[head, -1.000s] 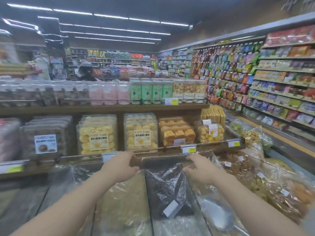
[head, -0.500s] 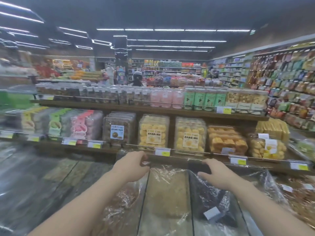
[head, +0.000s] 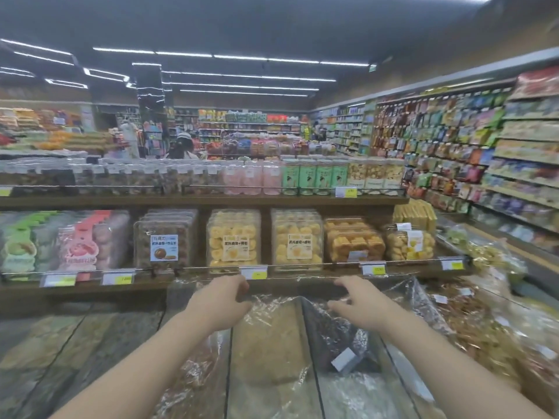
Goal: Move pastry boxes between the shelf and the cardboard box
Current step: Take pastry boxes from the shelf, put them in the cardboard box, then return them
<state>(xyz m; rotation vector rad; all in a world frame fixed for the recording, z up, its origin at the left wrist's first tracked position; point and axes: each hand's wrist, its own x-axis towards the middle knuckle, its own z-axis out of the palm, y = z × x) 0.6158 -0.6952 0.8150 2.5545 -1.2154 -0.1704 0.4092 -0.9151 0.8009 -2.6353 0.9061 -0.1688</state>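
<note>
Both hands have risen toward the shelf (head: 211,282) — left hand (head: 222,300) and right hand (head: 357,303) loosely curled, empty, just below the pastry boxes (head: 233,237).

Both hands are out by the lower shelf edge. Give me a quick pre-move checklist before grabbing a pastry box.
1. Left hand free of load: ok, fingers loosely curled, holding nothing.
2. Right hand free: ok, nothing in it.
3. Yellow pastry boxes upright on the lower shelf: ok.
4. Front rail crosses the box fronts: not ok for a straight pull; probably lift over.
5. Cardboard box in sight: not ok, none visible.
6. Plastic-covered bins beneath the arms: ok, no contact seen.
</note>
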